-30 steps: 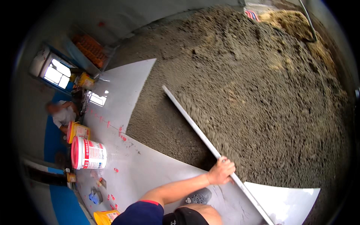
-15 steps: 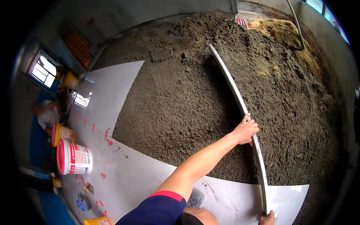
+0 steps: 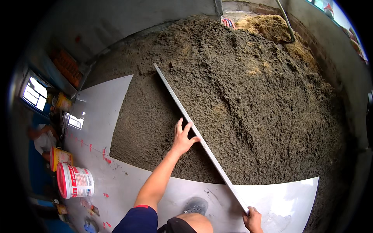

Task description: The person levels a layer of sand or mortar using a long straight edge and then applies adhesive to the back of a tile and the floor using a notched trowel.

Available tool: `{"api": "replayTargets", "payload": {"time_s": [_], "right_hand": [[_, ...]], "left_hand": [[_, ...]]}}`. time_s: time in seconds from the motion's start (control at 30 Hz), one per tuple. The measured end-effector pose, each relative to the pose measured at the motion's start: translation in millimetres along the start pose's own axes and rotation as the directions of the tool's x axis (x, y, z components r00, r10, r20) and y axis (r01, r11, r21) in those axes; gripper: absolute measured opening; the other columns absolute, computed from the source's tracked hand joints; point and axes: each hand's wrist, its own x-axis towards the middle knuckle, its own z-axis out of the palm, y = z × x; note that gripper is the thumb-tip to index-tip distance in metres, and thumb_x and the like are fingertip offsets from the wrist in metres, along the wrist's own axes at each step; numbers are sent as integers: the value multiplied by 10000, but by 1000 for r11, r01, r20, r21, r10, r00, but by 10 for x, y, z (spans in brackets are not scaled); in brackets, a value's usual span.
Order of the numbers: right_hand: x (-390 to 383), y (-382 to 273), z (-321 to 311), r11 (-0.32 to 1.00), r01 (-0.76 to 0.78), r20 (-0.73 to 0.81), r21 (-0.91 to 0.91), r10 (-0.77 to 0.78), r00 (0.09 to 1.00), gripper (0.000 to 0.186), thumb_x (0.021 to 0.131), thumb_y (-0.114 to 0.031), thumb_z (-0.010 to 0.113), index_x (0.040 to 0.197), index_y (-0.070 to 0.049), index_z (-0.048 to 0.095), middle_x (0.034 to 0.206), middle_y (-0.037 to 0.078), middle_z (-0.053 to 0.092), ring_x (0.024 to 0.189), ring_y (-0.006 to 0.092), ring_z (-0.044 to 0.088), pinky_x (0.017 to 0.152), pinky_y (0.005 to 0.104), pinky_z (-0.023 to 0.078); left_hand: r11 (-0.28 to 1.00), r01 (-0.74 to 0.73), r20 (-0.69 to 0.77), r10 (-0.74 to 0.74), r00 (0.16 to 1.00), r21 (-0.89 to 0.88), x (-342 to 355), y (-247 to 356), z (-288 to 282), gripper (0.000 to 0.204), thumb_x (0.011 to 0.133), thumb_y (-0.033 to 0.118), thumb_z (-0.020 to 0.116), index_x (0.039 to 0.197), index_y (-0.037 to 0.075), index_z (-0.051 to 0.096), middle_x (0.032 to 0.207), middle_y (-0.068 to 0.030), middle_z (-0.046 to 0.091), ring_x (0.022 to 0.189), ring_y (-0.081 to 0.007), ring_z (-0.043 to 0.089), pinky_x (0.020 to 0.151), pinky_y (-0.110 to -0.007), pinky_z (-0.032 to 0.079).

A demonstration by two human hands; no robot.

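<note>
A long, pale straightedge bar [image 3: 216,163] slants across grey-brown mortar [image 3: 241,101], its far end on the bed and its near end over the smooth pale tiles [image 3: 283,194]. My right hand [image 3: 253,219] is closed round that near end. Beside the bar's middle, my left hand [image 3: 183,139] has its fingers spread apart, with the thumb and a fingertip against or very close to the bar's left edge. It is not wrapped round the bar. Left of the bar the mortar looks flatter; on the right it is rough and heaped.
At left, a white-and-red bucket [image 3: 79,181] and a yellow bucket [image 3: 62,158] stand near a person [image 3: 42,139] crouching. My grey clog [image 3: 196,205] rests on the tiles. A sand heap [image 3: 268,27] with a long pole [image 3: 286,19] is at the far right.
The bar has swung and shifted left over the mortar, with both hands moving left too. My left hand's fingers have come off their wrap round the bar and spread.
</note>
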Motion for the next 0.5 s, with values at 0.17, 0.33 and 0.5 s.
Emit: {"api": "replayTargets", "payload": {"time_s": [0.17, 0.33, 0.5], "right_hand": [[-144, 40, -59, 998, -57, -20, -26, 57, 998, 394, 841, -100, 653, 1230, -57, 599, 858, 205, 663, 724, 415, 636, 659, 497, 521], [-630, 494, -165, 991, -131, -113, 31, 134, 985, 436, 837, -89, 642, 1268, -48, 589, 777, 205, 626, 634, 396, 589, 605, 486, 488], [-1291, 856, 96, 940, -342, -198, 3, 336, 921, 416, 872, -214, 696, 1217, 2, 613, 799, 224, 639, 665, 389, 590, 625, 472, 482]], "left_hand": [[962, 240, 269, -198, 943, -133, -113, 693, 485, 1029, 895, 482, 676, 1580, 44, 46, 1430, -419, 296, 1108, -452, 611, 985, -467, 498], [987, 154, 368, -127, 921, -46, -203, 1271, 1039, 632, 866, 299, 697, 1334, -37, 438, 1282, -353, 442, 1117, -442, 576, 958, -516, 506], [999, 38, 545, -25, 838, -12, -244, 2110, 1442, 562, 821, 216, 676, 1216, -26, 359, 1138, -319, 377, 852, -461, 652, 805, -484, 581]]}}
